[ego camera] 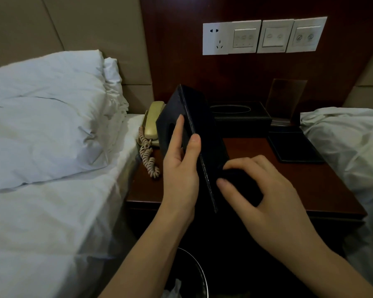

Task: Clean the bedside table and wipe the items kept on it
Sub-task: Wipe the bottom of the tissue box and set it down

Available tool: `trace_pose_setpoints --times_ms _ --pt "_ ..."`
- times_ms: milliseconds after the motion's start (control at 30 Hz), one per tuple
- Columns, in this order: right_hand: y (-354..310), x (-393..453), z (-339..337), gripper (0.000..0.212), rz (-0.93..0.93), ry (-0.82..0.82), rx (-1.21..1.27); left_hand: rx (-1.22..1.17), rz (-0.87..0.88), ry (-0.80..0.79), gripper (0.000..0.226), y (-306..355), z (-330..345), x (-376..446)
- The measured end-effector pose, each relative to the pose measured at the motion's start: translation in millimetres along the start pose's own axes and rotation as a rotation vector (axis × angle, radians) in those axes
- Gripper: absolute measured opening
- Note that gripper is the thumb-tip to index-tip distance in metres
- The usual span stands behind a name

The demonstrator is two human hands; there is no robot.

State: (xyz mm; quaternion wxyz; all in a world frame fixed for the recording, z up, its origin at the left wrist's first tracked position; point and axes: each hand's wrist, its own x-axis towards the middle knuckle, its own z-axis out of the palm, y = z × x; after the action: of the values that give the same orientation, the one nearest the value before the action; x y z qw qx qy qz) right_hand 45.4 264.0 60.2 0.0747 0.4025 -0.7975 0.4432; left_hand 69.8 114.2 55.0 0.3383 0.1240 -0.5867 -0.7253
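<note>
A: Box status? Black leather-look rectangular box (194,125) is lifted above the dark reddish wooden bedside table (310,179), tilted on edge. Left hand (181,166) clamps it, thumb on the near edge, fingers on the left face.
B: Right hand (265,186)?
A: Pressing a dark cloth (239,181) against the box's right face, fingers closed on it.
B: Surroundings?
A: Second black tissue box (241,117) behind, flat black tray (295,147) to the right, beige corded telephone (152,123) left, partly hidden by the held box. White pillow (45,117) further left.
</note>
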Motion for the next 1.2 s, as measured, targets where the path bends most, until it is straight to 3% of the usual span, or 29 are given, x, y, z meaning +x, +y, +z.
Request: trace_pose_setpoints --times_ms 167,333,500,700,800,900,967,1100,1200 --pt "-11 -10 1 0.021 -0.041 -0.16 -0.01 0.025 -0.011 0.008 0.052 0 -3 4" --pt "-7 -1 10 0.019 0.006 -0.032 0.024 0.059 -0.031 -0.013 0.053 -4 0 1" --pt "-11 -9 8 0.017 -0.077 -0.07 0.013 0.054 -0.059 0.06 0.05 -4 -6 7" --pt "0 -5 15 0.018 0.028 0.269 0.088 -0.093 -0.173 0.174 0.051 3 -4 8" --pt "-3 -6 18 0.021 0.142 0.369 0.255 -0.151 -0.241 0.177 0.055 2 -3 8" --pt "-7 0 15 0.011 0.255 0.418 0.52 -0.126 -0.33 0.107 0.05 5 -2 10" --pt "-8 6 9 0.016 0.252 0.413 0.57 -0.006 -0.365 0.07 0.053 7 -2 10" --pt "-7 19 0 0.019 0.223 0.474 0.542 0.45 -0.185 -0.137 0.066 17 -1 -3" --pt "-3 30 -10 0.019 0.235 0.523 0.586 0.516 -0.093 -0.268 0.078 27 9 -18"
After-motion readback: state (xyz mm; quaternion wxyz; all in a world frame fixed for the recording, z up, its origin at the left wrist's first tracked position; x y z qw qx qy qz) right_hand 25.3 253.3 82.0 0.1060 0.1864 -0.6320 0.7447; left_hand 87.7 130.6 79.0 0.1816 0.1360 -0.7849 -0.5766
